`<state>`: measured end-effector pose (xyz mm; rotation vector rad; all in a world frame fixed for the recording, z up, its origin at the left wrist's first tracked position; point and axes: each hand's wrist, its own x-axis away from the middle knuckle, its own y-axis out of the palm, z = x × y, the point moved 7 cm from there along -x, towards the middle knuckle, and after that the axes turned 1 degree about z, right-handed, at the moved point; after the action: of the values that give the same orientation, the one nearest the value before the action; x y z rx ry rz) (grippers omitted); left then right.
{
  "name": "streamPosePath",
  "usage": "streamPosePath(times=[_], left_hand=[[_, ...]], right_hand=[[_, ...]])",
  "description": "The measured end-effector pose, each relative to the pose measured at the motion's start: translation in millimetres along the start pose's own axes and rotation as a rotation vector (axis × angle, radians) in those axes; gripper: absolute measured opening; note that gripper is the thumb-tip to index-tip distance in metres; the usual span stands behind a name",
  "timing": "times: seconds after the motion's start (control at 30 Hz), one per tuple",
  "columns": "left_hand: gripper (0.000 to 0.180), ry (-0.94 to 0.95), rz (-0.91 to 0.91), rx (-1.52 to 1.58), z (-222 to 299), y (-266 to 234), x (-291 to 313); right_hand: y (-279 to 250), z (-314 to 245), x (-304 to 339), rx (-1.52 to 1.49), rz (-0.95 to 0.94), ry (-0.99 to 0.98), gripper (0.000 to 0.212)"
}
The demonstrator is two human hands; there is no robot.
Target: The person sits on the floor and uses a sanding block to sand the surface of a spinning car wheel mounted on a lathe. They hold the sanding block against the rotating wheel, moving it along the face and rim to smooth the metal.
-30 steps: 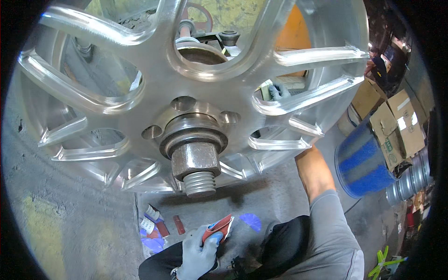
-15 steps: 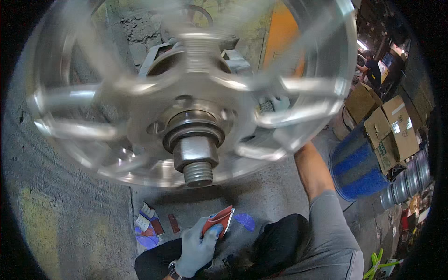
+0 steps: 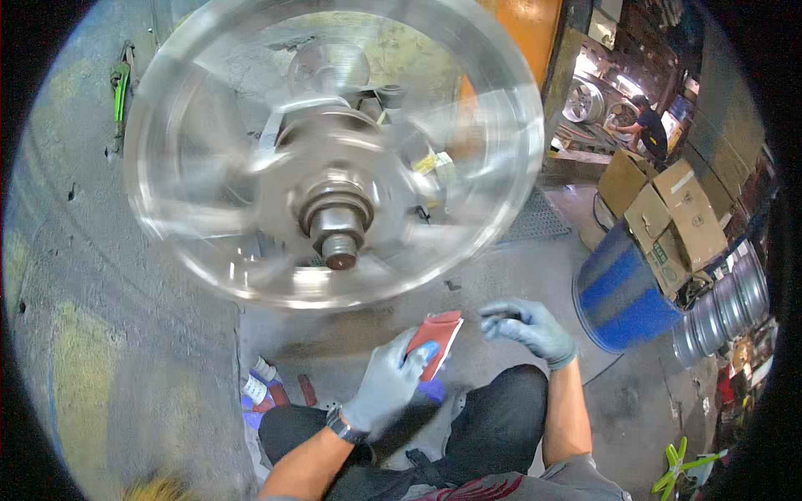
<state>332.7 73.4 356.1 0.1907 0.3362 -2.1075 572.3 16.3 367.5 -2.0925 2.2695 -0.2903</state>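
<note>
Silver spoked wheel (image 3: 276,196) mounted face-on on a shaft, above the floor (image 3: 652,401) and ahead of the person; spokes smeared into streaks, consistent with rotation; rim outline readable, spoke count not. Large nut (image 3: 336,220) seated at the hub centre, threaded shaft end (image 3: 339,250) protruding from it toward the viewer. Left hand (image 3: 383,391), grey-gloved, dark watch (image 3: 344,426) at the wrist: closed around a folded red abrasive sheet (image 3: 436,338), thumb pressed on its face, pale edge outward; sheet held below the wheel's lower rim and apart from it. Right hand (image 3: 532,331), also gloved: fingers loosely bent, grip slack and open, raised below and to the right of the rim, well clear of it, a gap between it and the sheet. Black-clad knees beneath both hands. On the floor, near its left edge by the grey wall (image 3: 75,275): a small cluster of white and purple scraps (image 3: 255,391), a red strip (image 3: 307,390) just beside them. Toward the floor's right edge: blue barrel (image 3: 628,288) topped by an opened cardboard box (image 3: 689,219), a row of silver rims (image 3: 723,301) beside it. Far upper right: a co-worker (image 3: 650,132) in dark clothing near other wheels
</note>
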Motion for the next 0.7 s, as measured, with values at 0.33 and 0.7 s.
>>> streamPosePath(times=[0.33, 0.7], left_hand=[[0.032, 0.042, -0.099, -0.013, 18, 42, -20], [0.031, -0.064, 0.068, -0.023, 16, 33, -21]], right_hand=[[42, -37, 8, -0.075, 0.164, -0.224, 0.031], [40, -22, -7, -0.283, 0.278, -0.288, 0.026]])
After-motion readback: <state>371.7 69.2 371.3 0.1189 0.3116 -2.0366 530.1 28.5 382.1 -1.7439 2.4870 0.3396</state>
